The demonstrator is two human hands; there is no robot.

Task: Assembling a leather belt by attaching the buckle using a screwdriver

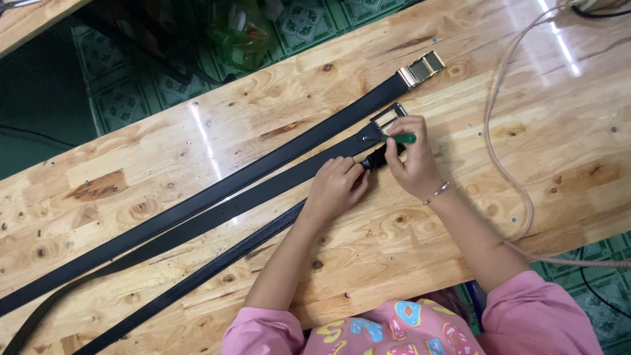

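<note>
1. We pin the textured belt's end (376,158) to the wooden table (460,217) with our left hand (335,187) (fingers curled, pressing).
2. Our right hand (411,161) grips the green-handled tool (401,139) closed; we keep it steady and upright on the clasp.

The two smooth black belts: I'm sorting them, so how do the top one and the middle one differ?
The top belt ends in a gold buckle and lies untouched; the middle belt ends in a silver frame buckle beside the right hand, which holds a green-handled tool there. Both are smooth, black and lie diagonally, side by side, on the wooden table.
</note>
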